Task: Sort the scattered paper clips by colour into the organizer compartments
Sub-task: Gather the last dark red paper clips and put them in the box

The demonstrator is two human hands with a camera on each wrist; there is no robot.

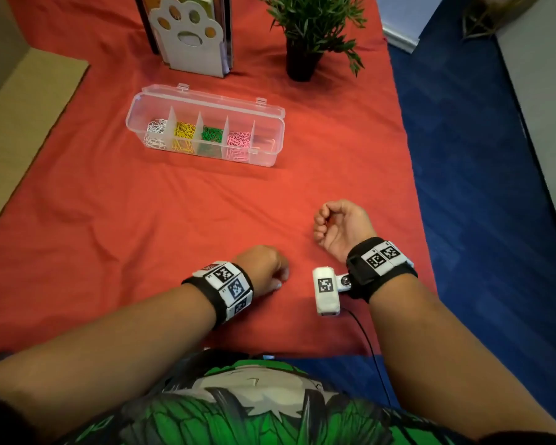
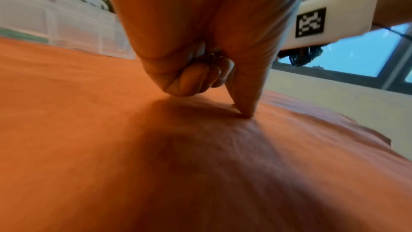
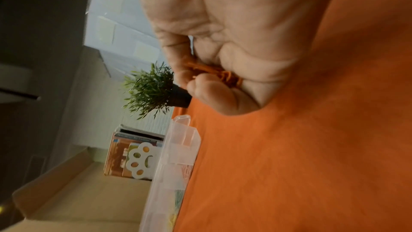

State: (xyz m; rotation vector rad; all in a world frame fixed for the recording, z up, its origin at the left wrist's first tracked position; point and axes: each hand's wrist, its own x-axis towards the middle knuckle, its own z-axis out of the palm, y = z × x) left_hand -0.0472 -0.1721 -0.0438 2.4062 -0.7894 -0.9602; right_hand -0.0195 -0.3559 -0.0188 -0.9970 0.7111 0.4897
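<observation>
A clear plastic organizer (image 1: 272, 155) lies open on the red cloth, far centre. Its compartments hold, from left to right, white (image 1: 154, 133), yellow (image 1: 183, 134), green (image 1: 212, 136) and pink paper clips (image 1: 238, 142). The rightmost compartment is hard to read against the cloth. My right hand (image 1: 326, 220) rests palm-up to the near right, its fingers curled round a bunch of orange paper clips (image 3: 225, 74). My left hand (image 1: 270, 274) is knuckles-up nearer me. One fingertip (image 2: 245, 110) presses on the cloth, and the other fingers curl round small wire clips (image 2: 216, 57).
A potted plant (image 1: 302, 59) and a paw-shaped bookend (image 1: 190, 36) with books stand behind the organizer. The cloth's right edge (image 1: 411, 187) drops to a blue floor. A beige board (image 1: 23, 123) lies at the left. The right wrist's camera block (image 1: 326, 292) hangs between my hands.
</observation>
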